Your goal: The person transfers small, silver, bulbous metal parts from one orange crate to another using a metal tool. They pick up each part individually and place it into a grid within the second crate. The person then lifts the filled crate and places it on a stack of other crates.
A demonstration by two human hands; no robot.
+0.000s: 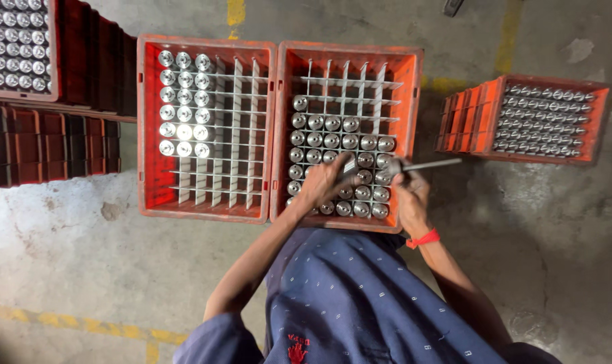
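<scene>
Two orange plastic crates with white grid dividers stand side by side on the concrete floor. My left hand (325, 180) grips a shiny metal cylinder (349, 166) over the right crate (349, 57), which holds several rows of metal cylinders. My right hand (409, 191) holds a thin metal rod (432, 164) that points right, its near end beside the held cylinder. A red band (424, 238) is on my right wrist. The left crate (208, 44) has cylinders in its left columns only.
A smaller orange crate (457, 114) full of metal cylinders sits at the right. Stacked dark red crates (83, 67) stand at the left, the top one filled with cylinders. Yellow floor lines run at the top and the bottom left.
</scene>
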